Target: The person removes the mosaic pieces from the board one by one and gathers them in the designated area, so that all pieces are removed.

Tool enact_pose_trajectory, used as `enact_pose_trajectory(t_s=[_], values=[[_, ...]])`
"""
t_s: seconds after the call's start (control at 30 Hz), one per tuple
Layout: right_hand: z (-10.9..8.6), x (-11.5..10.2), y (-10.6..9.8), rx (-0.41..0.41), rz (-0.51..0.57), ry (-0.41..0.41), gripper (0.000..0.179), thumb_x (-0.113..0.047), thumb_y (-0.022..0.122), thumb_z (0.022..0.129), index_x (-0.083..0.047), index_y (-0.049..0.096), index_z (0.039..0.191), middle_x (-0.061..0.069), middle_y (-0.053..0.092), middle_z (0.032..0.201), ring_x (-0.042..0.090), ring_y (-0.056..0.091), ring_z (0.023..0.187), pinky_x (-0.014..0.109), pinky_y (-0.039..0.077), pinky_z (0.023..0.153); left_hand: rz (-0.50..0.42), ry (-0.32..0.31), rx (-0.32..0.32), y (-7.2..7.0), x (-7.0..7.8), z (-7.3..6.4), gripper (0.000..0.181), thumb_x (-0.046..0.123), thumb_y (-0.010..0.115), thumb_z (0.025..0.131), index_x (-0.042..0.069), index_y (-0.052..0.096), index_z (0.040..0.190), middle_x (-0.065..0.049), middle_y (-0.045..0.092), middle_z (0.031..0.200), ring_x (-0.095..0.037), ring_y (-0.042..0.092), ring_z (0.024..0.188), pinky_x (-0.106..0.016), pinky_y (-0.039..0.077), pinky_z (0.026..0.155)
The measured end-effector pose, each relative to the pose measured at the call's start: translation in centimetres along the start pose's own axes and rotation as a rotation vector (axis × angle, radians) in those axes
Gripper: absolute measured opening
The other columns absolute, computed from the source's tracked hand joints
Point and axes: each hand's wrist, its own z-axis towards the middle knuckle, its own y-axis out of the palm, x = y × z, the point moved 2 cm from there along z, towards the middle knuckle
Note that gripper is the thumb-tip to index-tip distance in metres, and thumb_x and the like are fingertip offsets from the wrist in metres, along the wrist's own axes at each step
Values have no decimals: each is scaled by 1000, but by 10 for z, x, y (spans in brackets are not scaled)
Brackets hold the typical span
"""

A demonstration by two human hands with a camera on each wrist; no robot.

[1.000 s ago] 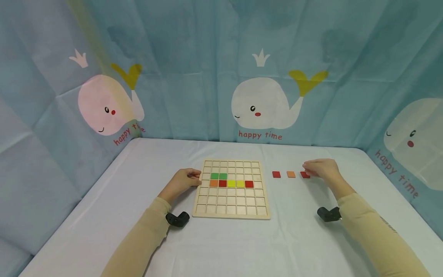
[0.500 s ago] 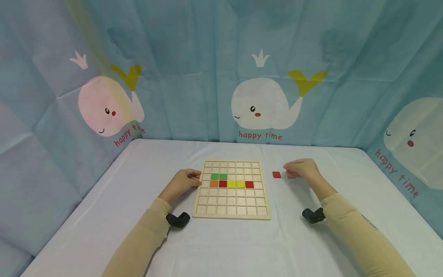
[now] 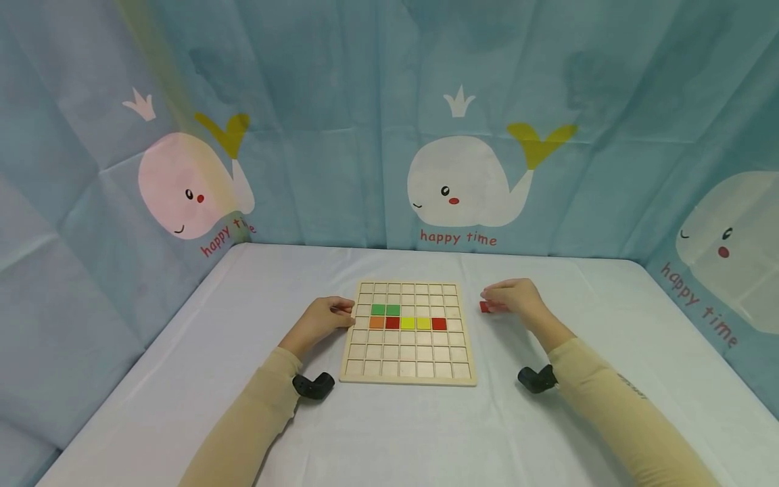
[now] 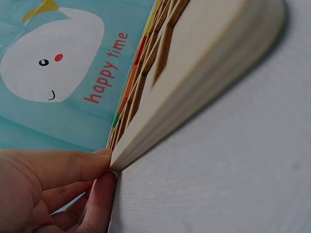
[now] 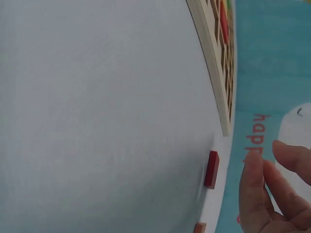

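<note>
At the left edge of the wooden grid board, my left hand holds the rim between thumb and fingers. The left wrist view shows those fingertips against the board's side. On the board sit two green tiles, an orange tile, red tiles and yellow tiles. Right of the board, my right hand hovers by a loose red tile, partly covering it. The right wrist view shows thumb and fingers apart, with nothing seen between them, and the red tile on the cloth.
A loose orange tile shows at the bottom of the right wrist view; my hand hides it in the head view. White cloth covers the table. A blue whale-print curtain hangs behind. Each wrist carries a black device.
My right hand has moved left along the row of loose tiles, from the far red one past the orange to the nearest red. The left hand and board have stayed put.
</note>
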Motion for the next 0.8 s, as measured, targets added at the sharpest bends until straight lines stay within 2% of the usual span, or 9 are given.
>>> enact_pose_trajectory(t_s=[0.13,0.33,0.6,0.8], values=[[1,-3,8,-19,1,1,35,-19,69,92,6,69,116,6,76,89,4,68,68,26,59,75,-6,-7,-3,0,0,-1,44,9,72,89,2,62,131,-14,66,118,-21,63,100,-31,52,85],[0,-7,19,-52,-40,-15,36,-23,69,93,4,69,118,9,77,98,4,67,74,26,58,80,-7,11,-11,-1,2,-2,45,9,71,89,1,61,131,-15,66,119,-20,63,99,-28,52,82],[-2,-16,32,-54,-39,-13,31,-21,69,92,2,71,113,4,76,88,5,68,72,24,58,73,0,35,-26,-3,3,-4,45,10,71,89,0,61,132,-15,66,120,-20,62,100,-27,52,81],[-3,-23,42,-92,-6,-27,30,-18,69,92,4,71,113,15,75,102,7,69,73,25,58,76,9,34,-24,-2,1,-3,45,11,71,89,1,61,132,-15,66,120,-20,63,100,-29,52,84]])
